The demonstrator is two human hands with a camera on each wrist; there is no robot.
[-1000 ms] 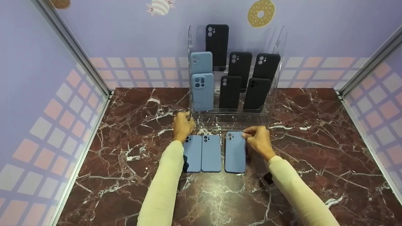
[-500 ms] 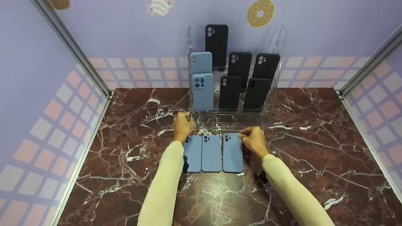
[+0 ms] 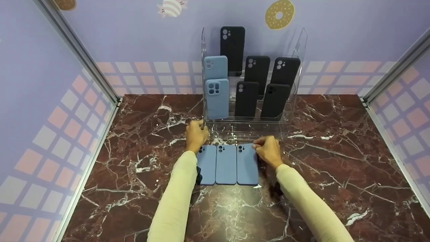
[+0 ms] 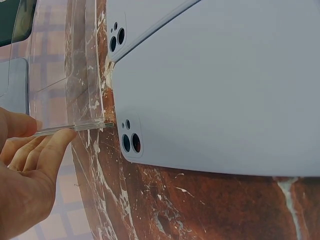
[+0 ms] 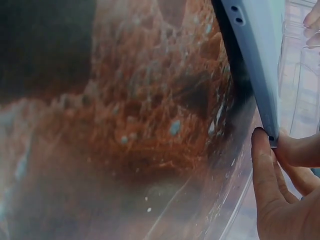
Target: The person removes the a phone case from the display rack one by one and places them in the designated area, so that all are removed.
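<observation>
My left hand [image 3: 196,136] pinches the side edge of a clear acrylic display stand [image 4: 82,126] between thumb and fingers, as the left wrist view shows. With thumb and fingers my right hand [image 3: 268,150] pinches the upper right corner of a blue-grey phone case [image 3: 247,166]. That corner is tilted up off the marble-patterned table in the right wrist view. Two matching cases lie flat to its left: a middle case [image 3: 226,166] right alongside it, and a left case [image 3: 207,164] partly covered by my left arm.
Several black phone cases [image 3: 247,99] lean in the tiers of the stand, with two light blue cases [image 3: 217,104] in its left column. Patterned panels [image 3: 151,40] wall the marble table [image 3: 336,141] at the back and both sides.
My right hand has slid the right-hand blue-grey case leftward, closing the gap to the middle case. The left hand stays on the stand's edge.
</observation>
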